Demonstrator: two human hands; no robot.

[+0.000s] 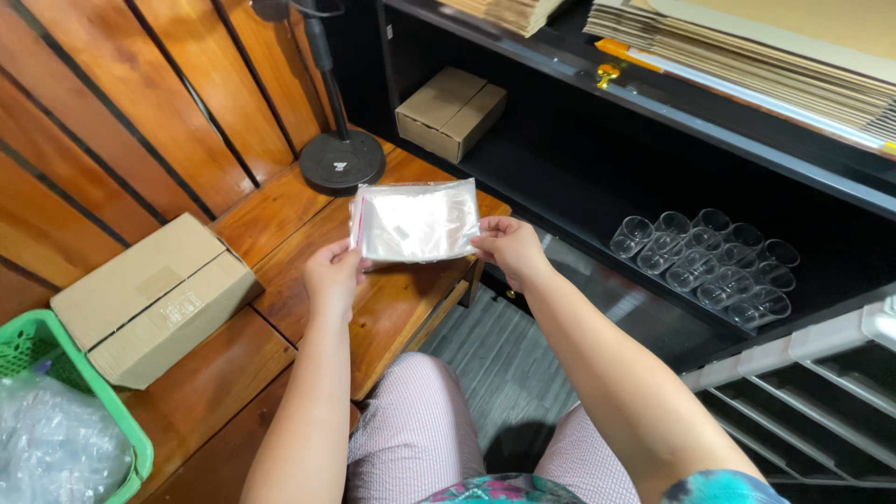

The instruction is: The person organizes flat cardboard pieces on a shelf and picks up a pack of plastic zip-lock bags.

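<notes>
Fingertips of both hands behind clear bag (416, 221)

You hold a clear plastic bag (416, 221) stretched between your left hand (333, 275) and right hand (509, 246), fingers pinching its lower corners.

**Around the wooden bench**

A closed cardboard box (154, 297) lies on the wooden bench (280, 210) at nine o'clock. A green basket (138, 457) of clear plastic sits at seven o'clock. A round black stand base (342, 161) rests at twelve o'clock, a smaller cardboard box (451, 112) just beyond it. Clear plastic cups (707, 266) cluster on the black shelf (597, 196) at three o'clock, with flattened cardboard sheets (756, 56) stacked above at one o'clock.
</notes>
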